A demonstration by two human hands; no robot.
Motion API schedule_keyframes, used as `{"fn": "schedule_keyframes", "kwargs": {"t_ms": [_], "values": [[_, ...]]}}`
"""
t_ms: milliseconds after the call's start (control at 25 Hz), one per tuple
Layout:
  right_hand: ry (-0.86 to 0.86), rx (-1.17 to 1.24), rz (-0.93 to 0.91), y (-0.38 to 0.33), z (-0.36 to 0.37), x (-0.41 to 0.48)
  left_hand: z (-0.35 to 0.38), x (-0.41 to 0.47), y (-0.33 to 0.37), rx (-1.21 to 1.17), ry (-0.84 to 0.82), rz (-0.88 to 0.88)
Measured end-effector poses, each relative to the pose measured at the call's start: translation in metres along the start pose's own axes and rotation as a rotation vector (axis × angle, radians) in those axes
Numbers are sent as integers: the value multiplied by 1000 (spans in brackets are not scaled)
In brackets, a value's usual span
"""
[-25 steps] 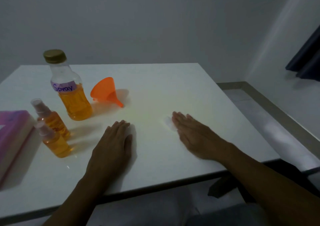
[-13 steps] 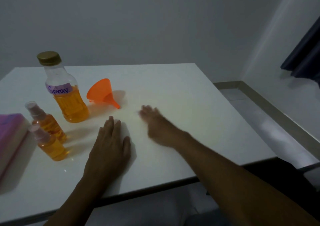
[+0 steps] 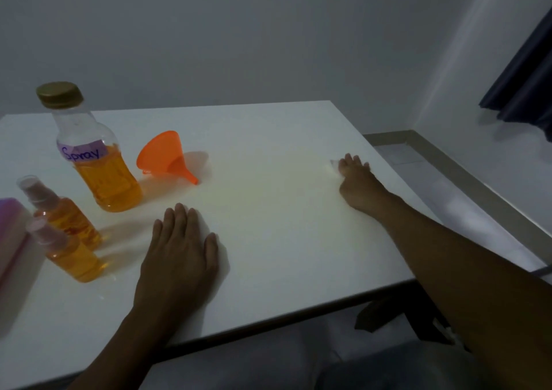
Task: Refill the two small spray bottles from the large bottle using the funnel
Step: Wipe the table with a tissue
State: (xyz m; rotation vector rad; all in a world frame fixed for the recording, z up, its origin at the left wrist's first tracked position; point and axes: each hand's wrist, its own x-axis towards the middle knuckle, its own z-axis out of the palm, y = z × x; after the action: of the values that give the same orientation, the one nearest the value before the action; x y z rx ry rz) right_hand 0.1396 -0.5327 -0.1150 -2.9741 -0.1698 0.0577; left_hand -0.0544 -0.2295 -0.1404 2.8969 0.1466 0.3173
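Hands flat on the white bench (image 3: 268,240), two of them. Left hand (image 3: 179,255) nearest, fingers spread loose, palm down, holding nothing. Beside it to the left, two small spray bottles (image 3: 68,249), capped, both with orange liquid, touching a pink box (image 3: 12,240). Right hand (image 3: 357,183) farther right, pressing a small white scrap (image 3: 334,167); its grip unclear. Beyond: one large bottle (image 3: 95,162), labelled "Spray", gold cap on; one orange funnel (image 3: 165,158) on its side.

Two small spray bottles (image 3: 64,219) (image 3: 73,256); one large bottle (image 3: 95,156); one funnel (image 3: 162,156).
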Motion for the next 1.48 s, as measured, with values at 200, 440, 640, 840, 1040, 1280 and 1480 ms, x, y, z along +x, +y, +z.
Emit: {"fn": "schedule_keyframes", "kwargs": {"t_ms": [200, 440, 640, 840, 1040, 1280, 1480], "values": [[-83, 63, -278, -118, 23, -2, 1, 3, 0, -19, 7, 13], [-117, 77, -734, -137, 37, -96, 3, 2, -11, -38, -8, 44], [-61, -25, -435, -27, 9, -74, 3, 1, -10, -21, 20, 58], [-37, 9, -45, -27, 1, -39, 1, 2, -6, -39, 13, 34], [-177, 48, -615, -115, 33, -108, 2, 2, -8, -45, -1, 34], [-196, 90, -817, -53, 17, -130, -2, -1, -9, -43, 1, 55], [-52, 140, -390, 21, 9, -83, -1, 0, -8, -30, 8, 40]]}}
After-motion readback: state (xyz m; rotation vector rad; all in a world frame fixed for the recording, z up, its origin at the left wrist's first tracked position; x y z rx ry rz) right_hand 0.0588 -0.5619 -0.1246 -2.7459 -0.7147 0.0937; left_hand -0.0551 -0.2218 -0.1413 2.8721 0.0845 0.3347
